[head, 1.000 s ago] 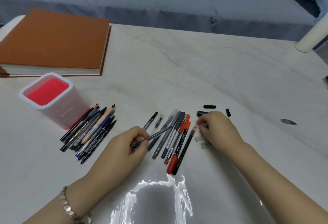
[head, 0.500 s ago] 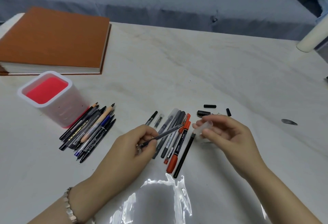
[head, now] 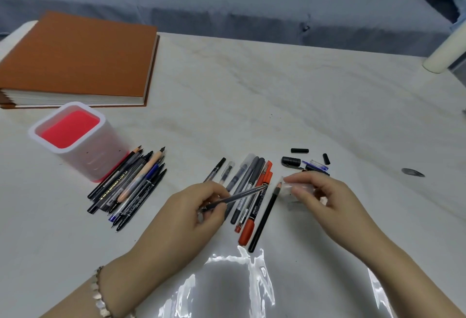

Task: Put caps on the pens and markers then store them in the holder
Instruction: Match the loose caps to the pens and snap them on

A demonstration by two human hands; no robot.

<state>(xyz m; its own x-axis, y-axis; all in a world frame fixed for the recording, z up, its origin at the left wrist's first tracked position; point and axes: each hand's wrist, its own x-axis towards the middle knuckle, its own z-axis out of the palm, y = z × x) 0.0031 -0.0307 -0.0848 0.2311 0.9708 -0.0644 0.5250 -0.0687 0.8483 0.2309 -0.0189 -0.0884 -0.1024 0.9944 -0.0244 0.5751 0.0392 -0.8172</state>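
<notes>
My left hand (head: 196,206) grips a thin grey pen (head: 242,194) whose tip points right, above a row of pens and markers (head: 249,191) lying on the table. A little to the right, my right hand (head: 320,194) pinches a clear pen cap (head: 295,188), close to the pen tip and apart from it. Several loose caps (head: 300,160) lie just beyond my right hand. The holder (head: 75,138), a white cup with a red inside, stands at the left. A second pile of pens (head: 131,184) rests against its base.
A thick brown book (head: 78,58) lies at the back left of the white marble table (head: 277,96). A white cylinder (head: 446,53) stands at the right edge and a small dark object (head: 412,172) lies to the right. A grey sofa is behind the table.
My right hand picked the clear cap off the table and lifted it toward the pen tip. My left hand raised the grey pen slightly and turned it rightward.
</notes>
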